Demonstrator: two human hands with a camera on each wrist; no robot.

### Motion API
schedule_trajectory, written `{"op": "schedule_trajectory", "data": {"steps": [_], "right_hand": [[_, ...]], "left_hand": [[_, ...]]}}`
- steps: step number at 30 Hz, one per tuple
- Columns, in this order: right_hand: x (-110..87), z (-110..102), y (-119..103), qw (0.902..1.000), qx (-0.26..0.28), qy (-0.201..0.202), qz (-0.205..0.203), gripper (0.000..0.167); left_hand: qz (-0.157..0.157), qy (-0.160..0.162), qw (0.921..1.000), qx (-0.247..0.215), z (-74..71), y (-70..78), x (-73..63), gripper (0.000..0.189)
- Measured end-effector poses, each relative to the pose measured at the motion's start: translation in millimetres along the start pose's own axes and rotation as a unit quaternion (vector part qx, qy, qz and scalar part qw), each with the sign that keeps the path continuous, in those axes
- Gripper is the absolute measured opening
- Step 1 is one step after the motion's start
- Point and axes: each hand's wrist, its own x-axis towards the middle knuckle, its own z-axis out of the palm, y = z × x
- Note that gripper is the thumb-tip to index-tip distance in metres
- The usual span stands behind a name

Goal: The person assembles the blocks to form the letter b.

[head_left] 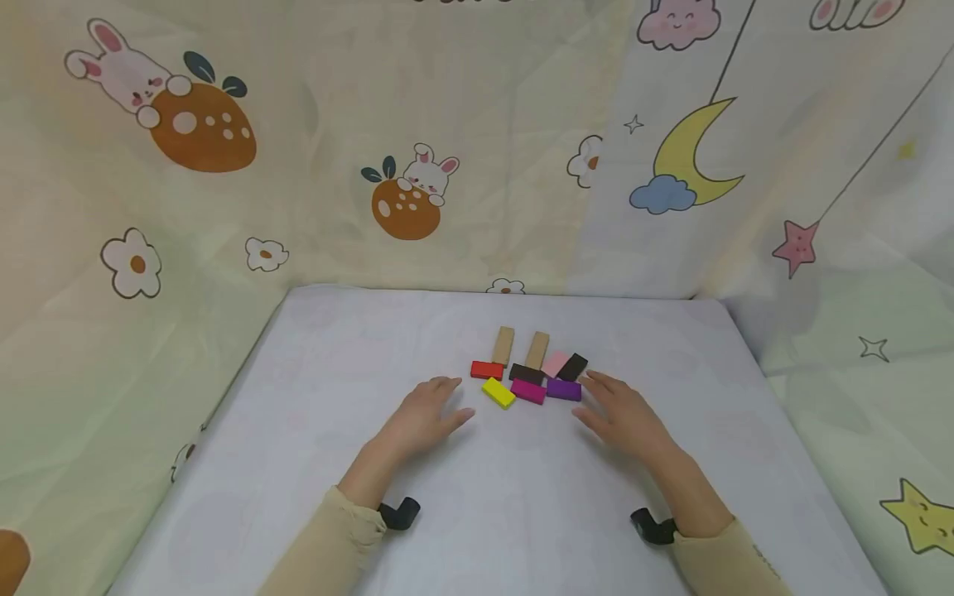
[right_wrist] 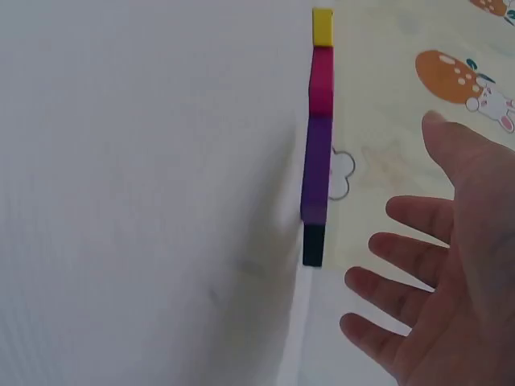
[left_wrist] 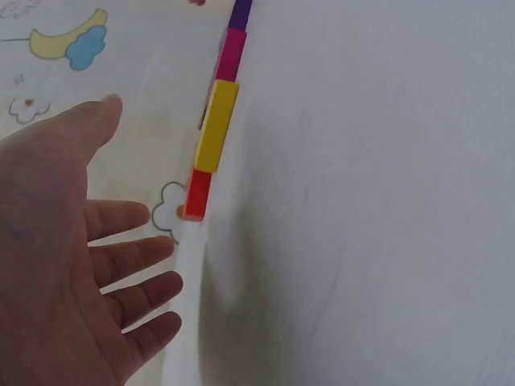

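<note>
A loose cluster of small rectangular blocks lies flat on the white table. Two plain wooden blocks (head_left: 503, 346) form its back, with a red block (head_left: 487, 370), a black block (head_left: 527, 374), a pink block (head_left: 555, 364) and another black one in front. Nearest me are a yellow block (head_left: 498, 393), a magenta block (head_left: 528, 391) and a purple block (head_left: 564, 390). My left hand (head_left: 421, 418) is left of the yellow and red blocks, fingers spread and holding nothing. On the other side, my right hand (head_left: 624, 416) has its fingertips close to the purple block, its palm bare.
The white tabletop (head_left: 514, 505) spreads around the blocks. Behind it and at both sides hangs a cloth (head_left: 492, 124) printed with rabbits, flowers, stars and a moon. A black wrist mount (head_left: 402, 513) juts inward from each forearm.
</note>
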Motion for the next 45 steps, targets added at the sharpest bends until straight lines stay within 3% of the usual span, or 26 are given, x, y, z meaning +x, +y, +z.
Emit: {"op": "schedule_trajectory", "data": {"steps": [9, 16, 21, 32, 45], "right_hand": [[8.0, 14.1, -30.8, 0.9945, 0.103, 0.008, 0.013, 0.036], [14.4, 32.6, -40.2, 0.9830, 0.176, -0.008, 0.052, 0.024], [15.1, 47.7, -37.1, 0.9750, 0.212, 0.008, 0.067, 0.020], [14.9, 57.8, -32.2, 0.9712, 0.232, 0.033, 0.041, 0.016], [13.7, 58.6, -30.5, 0.9717, 0.231, 0.041, 0.028, 0.016]], "left_hand": [[0.002, 0.031, 0.9976, -0.062, 24.2, 20.8, 14.4, 0.069], [0.005, 0.077, 0.9964, -0.036, 44.5, 29.0, 30.6, 0.071], [0.008, 0.108, 0.9942, 0.001, 53.1, 34.4, 38.5, 0.073], [-0.005, 0.153, 0.9855, 0.072, 59.6, 39.7, 41.5, 0.068], [0.009, 0.143, 0.9889, 0.042, 54.7, 38.6, 37.8, 0.064]]}}
